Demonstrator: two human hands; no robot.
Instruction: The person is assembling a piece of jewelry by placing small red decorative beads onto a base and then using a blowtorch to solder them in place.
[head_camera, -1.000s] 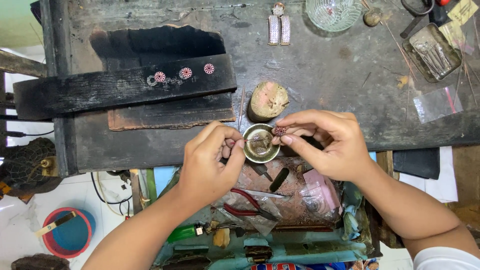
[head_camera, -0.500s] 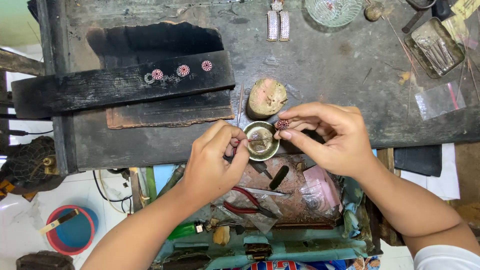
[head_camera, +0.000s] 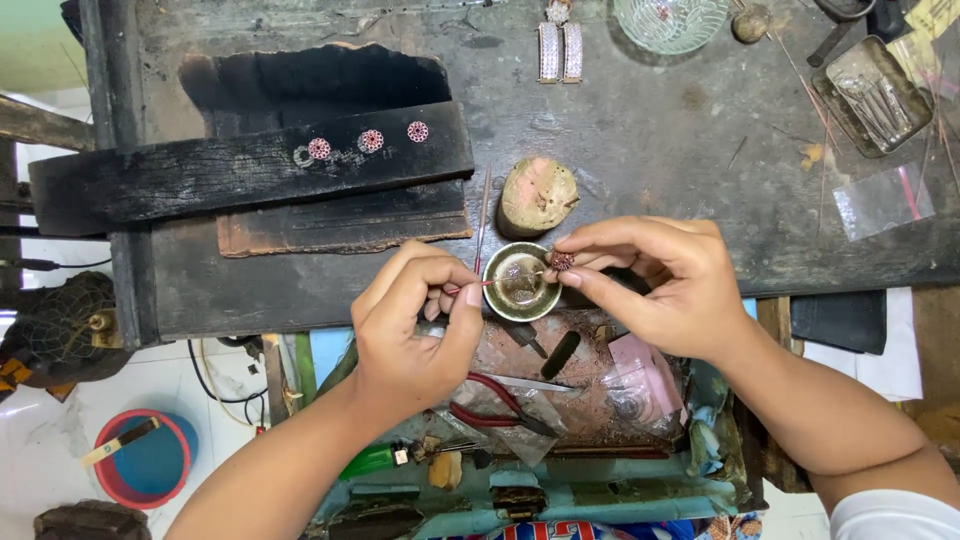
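My left hand (head_camera: 415, 320) pinches a thin stick (head_camera: 495, 283) whose tip reaches over a small metal bowl (head_camera: 521, 284) at the front edge of the dark workbench (head_camera: 650, 150). My right hand (head_camera: 655, 285) holds a small round red-studded ornament (head_camera: 563, 261) between thumb and fingertips, just right of the bowl. The stick's tip points toward the ornament. Three similar round red ornaments (head_camera: 370, 141) lie on a charred black block (head_camera: 250, 170) to the upper left.
A pinkish-green lump (head_camera: 537, 196) stands just behind the bowl. At the back sit a glass dish (head_camera: 670, 22), two sparkly strips (head_camera: 560, 52) and a tray of thin sticks (head_camera: 872, 92). Red-handled pliers (head_camera: 490, 405) lie in the drawer below. A red and blue bowl (head_camera: 140, 460) is on the floor.
Both hands stay at the bowl with only small shifts. The stick's tip has moved across the bowl toward the ornament in my right hand.
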